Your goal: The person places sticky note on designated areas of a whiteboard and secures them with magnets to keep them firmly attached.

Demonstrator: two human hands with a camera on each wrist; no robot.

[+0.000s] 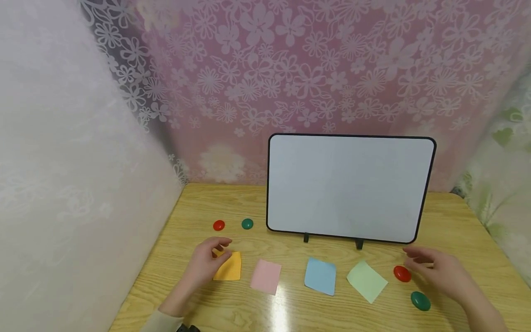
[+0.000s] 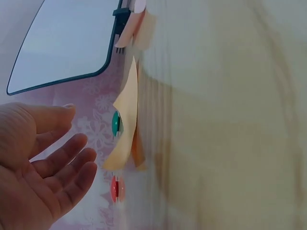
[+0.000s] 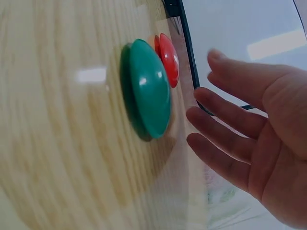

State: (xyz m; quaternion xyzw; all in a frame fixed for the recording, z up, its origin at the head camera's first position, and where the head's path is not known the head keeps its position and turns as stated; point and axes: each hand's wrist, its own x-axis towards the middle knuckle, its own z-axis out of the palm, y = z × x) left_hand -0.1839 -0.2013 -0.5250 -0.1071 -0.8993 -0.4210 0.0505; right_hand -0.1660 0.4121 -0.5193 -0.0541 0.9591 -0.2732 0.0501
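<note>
My left hand (image 1: 206,262) hovers over an orange sticky note (image 1: 233,271), its fingers loosely bent and holding nothing. In the left wrist view the curling note (image 2: 127,120) stands apart from those fingers. Behind that hand lie a round red magnet (image 1: 219,225) and a green magnet (image 1: 247,223). My right hand (image 1: 444,273) is just right of another domed red magnet (image 1: 402,274), fingers relaxed and nothing in them. A second green magnet (image 1: 421,301) lies nearer to me; in the right wrist view this green magnet (image 3: 151,88) is apart from the fingers.
Pink (image 1: 266,276), blue (image 1: 320,276) and pale green (image 1: 367,281) sticky notes lie in a row on the wooden table (image 1: 232,313). A black-framed whiteboard (image 1: 348,184) stands upright behind them on small black feet (image 1: 359,244). Flowered cloth (image 1: 249,92) hangs around the table.
</note>
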